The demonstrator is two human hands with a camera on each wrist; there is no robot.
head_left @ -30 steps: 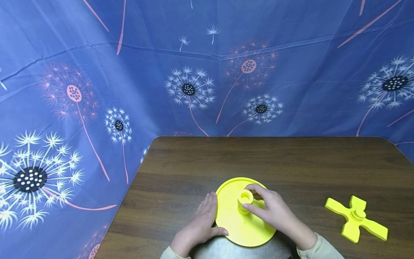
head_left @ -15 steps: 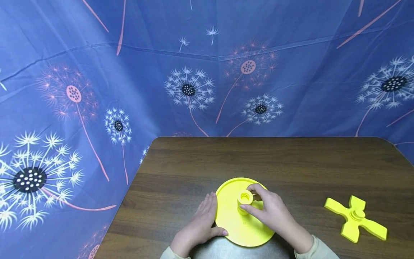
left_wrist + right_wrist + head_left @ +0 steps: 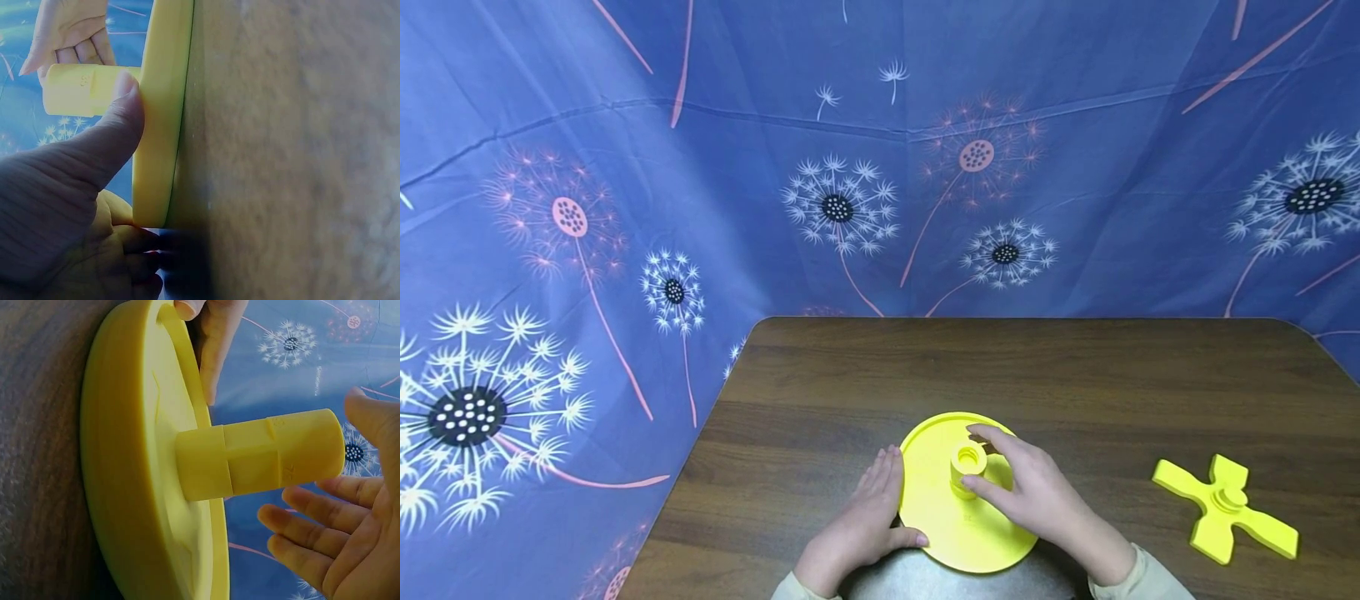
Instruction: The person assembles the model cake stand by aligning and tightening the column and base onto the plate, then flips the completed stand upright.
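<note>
A round yellow plate with a raised rim (image 3: 970, 546) lies on the table in the head view. From its middle rises a hollow yellow tube (image 3: 253, 456), which shows a seam between a lower and an upper section. My left hand (image 3: 865, 517) rests against the plate's left edge with straight fingers, its thumb (image 3: 122, 119) over the rim. Around the tube's upper end stands my right hand (image 3: 1041, 487), thumb and fingers spread apart. In the right wrist view the thumb is clear of the tube; a finger (image 3: 344, 487) lies close beneath it, contact unclear.
A yellow four-armed cross piece (image 3: 1213, 508) with a round stub at its centre lies to the right on the brown wooden table (image 3: 820, 375). Behind and to the left hangs a blue cloth (image 3: 730, 192) with dandelion prints.
My right index finger has lifted slightly away from the tube, and the hand has shifted a little around it. The left hand and the plate have stayed in place.
</note>
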